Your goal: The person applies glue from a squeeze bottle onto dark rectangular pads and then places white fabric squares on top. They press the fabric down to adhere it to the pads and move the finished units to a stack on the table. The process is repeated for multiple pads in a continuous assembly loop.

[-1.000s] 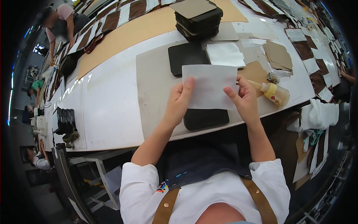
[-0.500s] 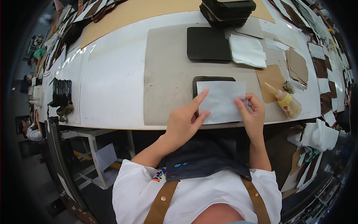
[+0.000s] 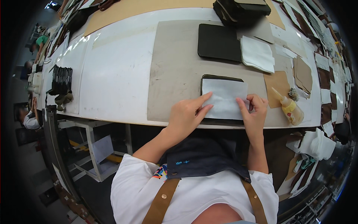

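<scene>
A white sheet (image 3: 225,98) is lying on a dark panel (image 3: 220,80) near the front edge of the grey mat (image 3: 175,71). The left hand (image 3: 185,116) is pressing flat on the sheet's lower left corner, fingers stretched out and holding nothing. The right hand (image 3: 254,112) is resting at the sheet's right edge, fingers curled onto it. A glue bottle (image 3: 289,108) is lying just right of that hand.
</scene>
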Motion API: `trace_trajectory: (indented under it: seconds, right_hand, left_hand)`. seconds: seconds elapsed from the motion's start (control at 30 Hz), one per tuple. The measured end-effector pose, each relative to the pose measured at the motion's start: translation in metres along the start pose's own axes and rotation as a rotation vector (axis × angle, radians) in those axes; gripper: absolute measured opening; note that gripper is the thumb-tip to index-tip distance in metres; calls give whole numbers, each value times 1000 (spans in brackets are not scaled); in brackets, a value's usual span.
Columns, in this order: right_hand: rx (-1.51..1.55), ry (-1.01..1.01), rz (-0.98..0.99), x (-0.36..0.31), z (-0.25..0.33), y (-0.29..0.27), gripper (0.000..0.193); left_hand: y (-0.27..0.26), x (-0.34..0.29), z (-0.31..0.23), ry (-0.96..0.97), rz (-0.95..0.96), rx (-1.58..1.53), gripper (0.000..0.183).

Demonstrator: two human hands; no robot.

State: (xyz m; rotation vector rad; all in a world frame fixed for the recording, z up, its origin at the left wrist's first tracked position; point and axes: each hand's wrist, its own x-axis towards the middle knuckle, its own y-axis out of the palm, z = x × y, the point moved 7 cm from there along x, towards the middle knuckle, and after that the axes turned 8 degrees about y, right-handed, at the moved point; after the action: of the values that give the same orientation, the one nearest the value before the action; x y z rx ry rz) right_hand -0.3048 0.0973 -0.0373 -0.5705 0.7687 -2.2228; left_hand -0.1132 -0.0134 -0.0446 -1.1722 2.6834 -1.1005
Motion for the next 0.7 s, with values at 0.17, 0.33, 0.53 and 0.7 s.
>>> trace_trajectory:
  seconds: [0.17, 0.33, 0.53, 0.7]
  right_hand:
    - [1, -13, 0, 0, 0, 1, 21]
    - [-11, -6, 10, 1, 0, 2, 20]
    - [9, -8, -4, 1, 2, 0, 18]
    - [5, -4, -25, 0, 5, -3, 18]
  left_hand:
    - [0, -1, 1, -10, -19, -15, 37]
    - [1, -1, 1, -3, -10, 4, 37]
    - [3, -1, 2, -3, -6, 23, 39]
    - [4, -1, 1, -11, -7, 41, 39]
